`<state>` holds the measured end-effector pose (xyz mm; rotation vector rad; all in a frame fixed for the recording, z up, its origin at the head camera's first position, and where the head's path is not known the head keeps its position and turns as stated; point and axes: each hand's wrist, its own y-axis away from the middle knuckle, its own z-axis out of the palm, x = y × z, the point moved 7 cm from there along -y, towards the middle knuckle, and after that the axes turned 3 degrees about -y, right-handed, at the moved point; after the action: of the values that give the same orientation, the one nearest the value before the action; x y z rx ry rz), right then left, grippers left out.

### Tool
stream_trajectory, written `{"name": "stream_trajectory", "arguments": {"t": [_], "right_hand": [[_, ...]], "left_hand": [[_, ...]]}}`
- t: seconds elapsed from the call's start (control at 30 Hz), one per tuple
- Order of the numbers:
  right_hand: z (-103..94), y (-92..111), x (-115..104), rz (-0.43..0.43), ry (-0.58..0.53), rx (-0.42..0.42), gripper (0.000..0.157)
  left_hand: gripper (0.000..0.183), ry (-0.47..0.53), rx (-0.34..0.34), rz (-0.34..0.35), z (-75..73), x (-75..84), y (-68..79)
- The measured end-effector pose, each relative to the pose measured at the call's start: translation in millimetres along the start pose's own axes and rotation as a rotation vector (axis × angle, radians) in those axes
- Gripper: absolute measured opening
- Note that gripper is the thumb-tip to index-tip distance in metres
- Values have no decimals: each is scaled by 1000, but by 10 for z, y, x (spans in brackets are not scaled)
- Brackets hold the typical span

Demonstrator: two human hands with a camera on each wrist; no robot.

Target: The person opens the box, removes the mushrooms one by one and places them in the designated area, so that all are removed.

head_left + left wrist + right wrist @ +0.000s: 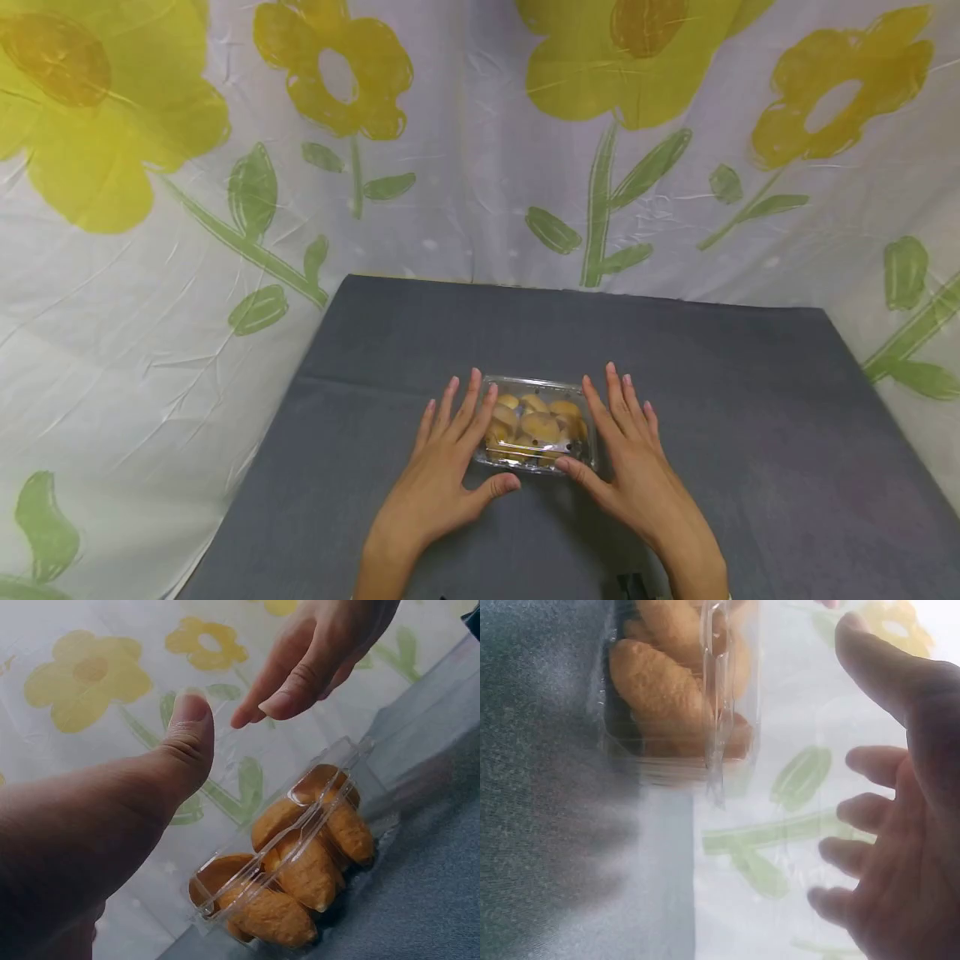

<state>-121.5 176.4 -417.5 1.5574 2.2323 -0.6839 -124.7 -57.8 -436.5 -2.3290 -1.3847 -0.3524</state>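
Above a clear container (534, 383), hands (442, 471) (636, 458), fingers (467, 404) spread

A white sheet with a yellow-and-green flower print (465, 183) hangs behind and beside a grey cloth-covered desk (757, 450).

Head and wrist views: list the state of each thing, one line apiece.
Clear plastic rectangular box: lid on, looks closed.
Golden-brown rounded food pieces: piled inside the box.
Left hand: fingers extended, holding nothing.
Right hand: fingers extended, holding nothing.
Grey cloth: spread out under the box.
White curtain with yellow flowers: hanging, wrinkled.
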Motion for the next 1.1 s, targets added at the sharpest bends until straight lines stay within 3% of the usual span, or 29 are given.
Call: {"name": "stream_trajectory", "arguments": {"t": [0.4,0.73,1.1], "right_hand": [[31,47,91,91,-41,-70,98],[56,85,108,83,-67,-96,97],[155,96,149,92,-149,-162,111]], "left_hand": [[111,299,-65,-10,87,-118,22],[103,509,-103,-75,191,-240,90],[101,570,-154,-154,254,-348,131]]}}
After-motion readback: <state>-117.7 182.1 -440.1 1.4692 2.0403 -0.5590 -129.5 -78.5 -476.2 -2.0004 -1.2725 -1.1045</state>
